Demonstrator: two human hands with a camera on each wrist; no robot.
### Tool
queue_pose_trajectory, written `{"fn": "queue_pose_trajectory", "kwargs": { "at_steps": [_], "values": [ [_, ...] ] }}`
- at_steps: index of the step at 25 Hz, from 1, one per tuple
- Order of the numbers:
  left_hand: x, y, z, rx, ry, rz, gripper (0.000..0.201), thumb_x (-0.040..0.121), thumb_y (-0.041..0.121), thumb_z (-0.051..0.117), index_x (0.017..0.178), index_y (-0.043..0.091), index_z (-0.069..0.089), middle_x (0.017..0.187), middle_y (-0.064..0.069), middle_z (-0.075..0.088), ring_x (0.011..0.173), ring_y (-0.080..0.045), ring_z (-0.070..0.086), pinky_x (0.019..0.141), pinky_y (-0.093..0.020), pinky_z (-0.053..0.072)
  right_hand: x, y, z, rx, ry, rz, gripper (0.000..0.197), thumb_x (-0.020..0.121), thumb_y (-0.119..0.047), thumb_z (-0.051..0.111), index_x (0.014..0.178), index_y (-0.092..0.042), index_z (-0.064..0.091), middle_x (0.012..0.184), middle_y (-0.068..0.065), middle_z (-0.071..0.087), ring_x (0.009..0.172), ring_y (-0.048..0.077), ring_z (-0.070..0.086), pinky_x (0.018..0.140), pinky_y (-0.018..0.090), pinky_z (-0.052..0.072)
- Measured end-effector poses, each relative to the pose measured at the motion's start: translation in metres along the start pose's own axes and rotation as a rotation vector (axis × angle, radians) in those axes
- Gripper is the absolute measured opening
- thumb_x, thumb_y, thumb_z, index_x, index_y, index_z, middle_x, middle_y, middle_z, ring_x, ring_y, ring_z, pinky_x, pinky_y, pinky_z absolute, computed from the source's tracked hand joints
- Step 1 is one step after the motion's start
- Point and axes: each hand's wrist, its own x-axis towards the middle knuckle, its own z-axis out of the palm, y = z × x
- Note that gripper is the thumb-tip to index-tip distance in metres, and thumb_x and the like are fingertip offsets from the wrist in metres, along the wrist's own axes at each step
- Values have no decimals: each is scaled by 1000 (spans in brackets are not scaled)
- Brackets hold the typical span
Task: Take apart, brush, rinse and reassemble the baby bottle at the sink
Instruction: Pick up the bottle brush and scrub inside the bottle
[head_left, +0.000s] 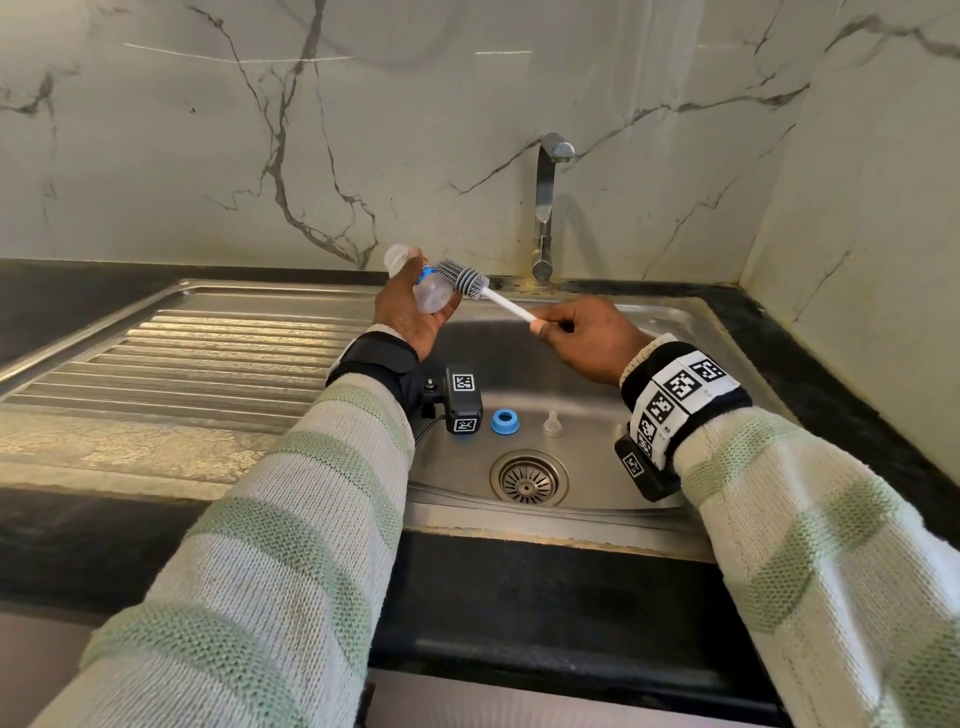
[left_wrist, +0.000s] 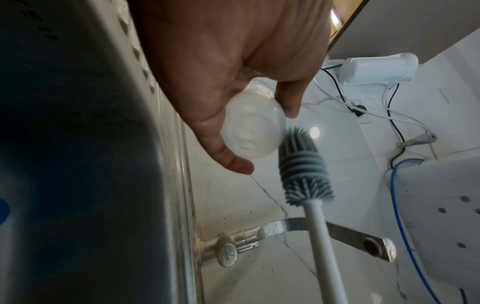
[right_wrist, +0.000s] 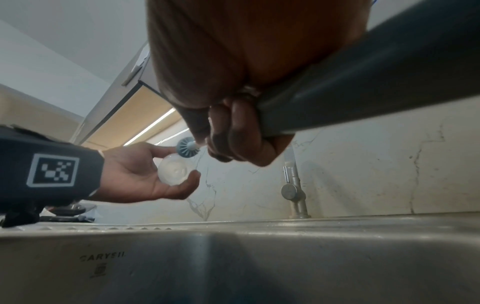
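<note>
Brush beside the bottle, parts loose in the basin

Your left hand (head_left: 410, 312) clasps the clear plastic baby bottle (head_left: 423, 283) above the steel sink (head_left: 649, 312); your right hand (head_left: 587, 338) pinches the white-handled grey silicone brush (head_left: 462, 275). A smooth, perhaps wet bottle could slip; the blue collar ring (head_left: 504, 421) and clear teat (head_left: 552, 423) sit near the drain (head_left: 528, 478).

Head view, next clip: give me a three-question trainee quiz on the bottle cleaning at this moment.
1. True or false: the brush head is inside the bottle.
2. Which hand holds the bottle? A) left hand B) right hand
3. Fill in: the blue ring and the clear nipple lie in the ____.

Key: 1 false, it lies against the outside of the bottle. 2 A; the other grips the brush handle. 3 sink, near the drain.
</note>
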Motion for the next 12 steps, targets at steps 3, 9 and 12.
{"fn": "queue_pose_trajectory", "kwargs": {
  "at_steps": [3, 9, 12],
  "values": [
    [0, 0, 0, -3, 15, -6, 17, 96, 21, 61, 106, 10, 53, 120, -20, 57, 117, -36, 58, 95, -50, 52, 0, 0, 0, -11, 3, 4, 30, 99, -29, 53, 123, -19, 67, 77, -5, 63, 64, 9, 51, 56, 21, 38],
    [4, -2, -4, 35, -8, -19, 23, 100, 24, 53, 116, 7, 52, 133, -21, 50, 121, -40, 54, 94, -55, 51, -1, -2, 1, 4, -17, -6, 30, 99, -29, 53, 123, -18, 67, 78, -5, 63, 65, 10, 52, 56, 22, 40],
    [5, -2, -4, -15, -8, -6, 36, 100, 27, 52, 129, 7, 45, 135, -21, 50, 114, -38, 57, 83, -50, 56, -1, -4, 2, 25, -37, 3, 30, 99, -30, 52, 124, -19, 66, 74, -6, 60, 63, 10, 50, 55, 22, 39]
  ]
}}
